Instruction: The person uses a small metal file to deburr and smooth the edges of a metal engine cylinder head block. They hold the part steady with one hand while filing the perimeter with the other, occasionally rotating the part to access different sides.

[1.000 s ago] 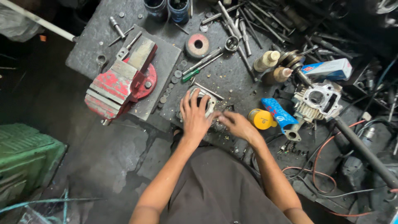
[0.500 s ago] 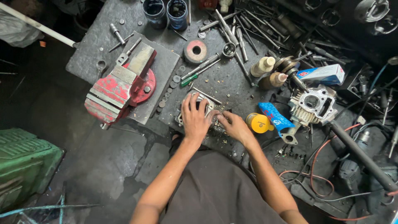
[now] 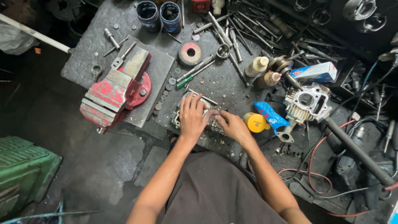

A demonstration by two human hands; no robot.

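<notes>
Dim, even light from above; sharp centre, dark corners, slight wide-angle bending at edges.

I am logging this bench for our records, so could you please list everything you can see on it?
metal part: one, grey, bench front, under the hands
bench vise: one, red, left on the bench
cups: two, dark blue, bench top edge
grinding wheel: one, pinkish, centre top
squeeze bottles: two, cream and brown, right of centre
engine cylinder head: one, silver, right
small box: one, blue and white, above the cylinder head
round tin: one, yellow, beside the right hand
loose rods and tools: many, grey, top
crate: one, green, floor left
left hand: flat on the metal part
right hand: touching its right side
</notes>
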